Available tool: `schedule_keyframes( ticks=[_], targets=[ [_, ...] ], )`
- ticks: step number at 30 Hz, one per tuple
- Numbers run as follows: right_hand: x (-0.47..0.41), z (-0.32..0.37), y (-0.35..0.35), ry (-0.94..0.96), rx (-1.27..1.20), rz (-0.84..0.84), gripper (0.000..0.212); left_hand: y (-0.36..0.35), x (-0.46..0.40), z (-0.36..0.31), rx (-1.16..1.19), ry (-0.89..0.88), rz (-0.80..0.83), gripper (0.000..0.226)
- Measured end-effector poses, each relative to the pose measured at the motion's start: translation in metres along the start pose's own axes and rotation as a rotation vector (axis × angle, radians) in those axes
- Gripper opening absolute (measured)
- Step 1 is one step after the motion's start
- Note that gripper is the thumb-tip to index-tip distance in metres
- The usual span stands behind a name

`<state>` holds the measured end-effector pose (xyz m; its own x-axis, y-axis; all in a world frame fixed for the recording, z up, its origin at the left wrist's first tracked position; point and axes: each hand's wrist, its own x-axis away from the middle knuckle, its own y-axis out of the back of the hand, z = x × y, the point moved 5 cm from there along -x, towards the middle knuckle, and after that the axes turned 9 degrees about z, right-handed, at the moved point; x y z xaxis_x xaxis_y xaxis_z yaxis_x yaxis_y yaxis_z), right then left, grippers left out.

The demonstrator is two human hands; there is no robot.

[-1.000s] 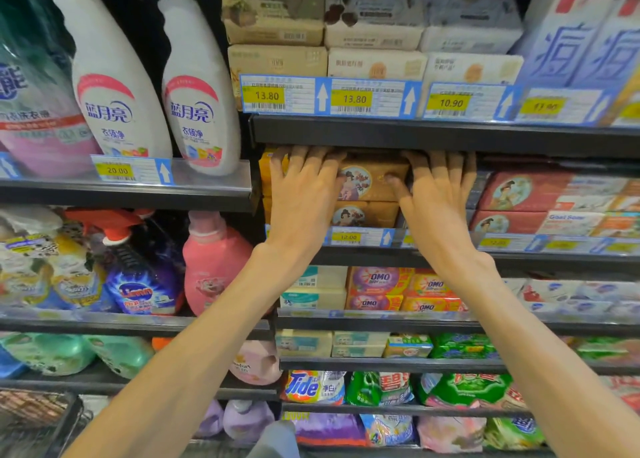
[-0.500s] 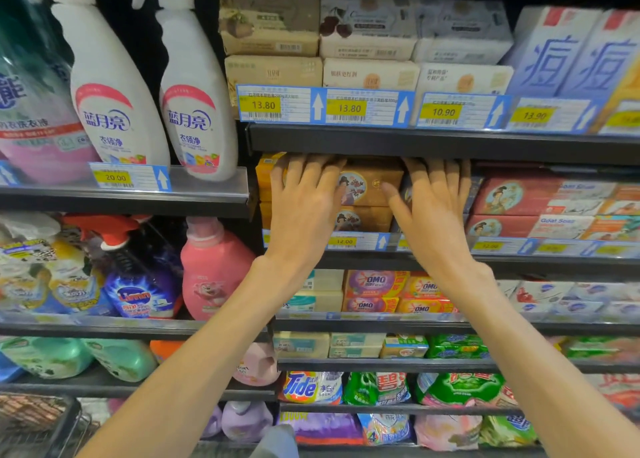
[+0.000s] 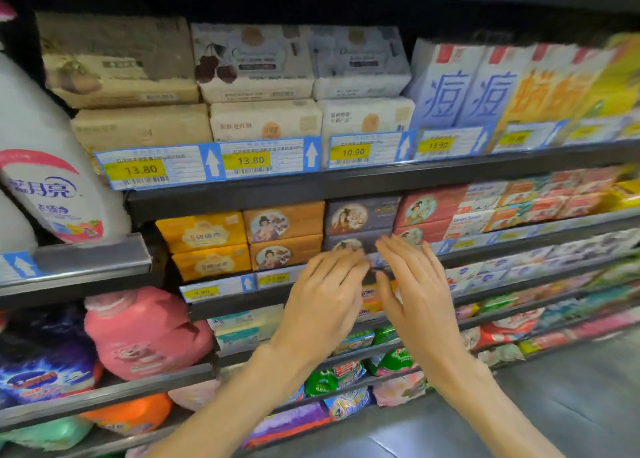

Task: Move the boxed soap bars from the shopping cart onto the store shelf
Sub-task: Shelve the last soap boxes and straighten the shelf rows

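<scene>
With both the left hand [image 3: 325,298] and right hand [image 3: 420,293] spread and empty before the dark soap boxes [image 3: 360,223], best square that stack flush on the shelf [image 3: 346,183].

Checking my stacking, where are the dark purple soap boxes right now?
Head view, centre: the dark purple soap boxes sit stacked between orange boxes and red boxes, just above both hands.

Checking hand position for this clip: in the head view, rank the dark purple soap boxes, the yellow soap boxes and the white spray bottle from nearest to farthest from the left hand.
1. Dark purple soap boxes: just above the left hand.
2. Yellow soap boxes: same shelf, farther left.
3. White spray bottle: far left, on the neighbouring shelf.
</scene>
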<state>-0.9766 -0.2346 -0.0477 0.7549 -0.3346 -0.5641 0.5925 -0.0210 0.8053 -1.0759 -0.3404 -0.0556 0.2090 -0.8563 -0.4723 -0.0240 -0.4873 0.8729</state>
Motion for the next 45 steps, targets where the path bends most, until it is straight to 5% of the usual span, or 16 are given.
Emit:
schedule_keyframes(
  ticks=[14, 30, 45],
  targets=[
    [-0.004, -0.079, 0.003, 0.017, 0.028, 0.072, 0.035, -0.015, -0.015, -0.029, -0.083, 0.341, -0.127, 0.036],
    [-0.004, -0.077, 0.005, 0.214, -0.155, 0.102, 0.034, -0.008, -0.006, -0.028, -0.089, 0.472, -0.169, 0.037],
    [-0.017, -0.046, -0.025, 0.301, -0.012, 0.106, 0.037, -0.011, -0.01, -0.025, -0.069, 0.493, -0.229, 0.033]
  ],
)
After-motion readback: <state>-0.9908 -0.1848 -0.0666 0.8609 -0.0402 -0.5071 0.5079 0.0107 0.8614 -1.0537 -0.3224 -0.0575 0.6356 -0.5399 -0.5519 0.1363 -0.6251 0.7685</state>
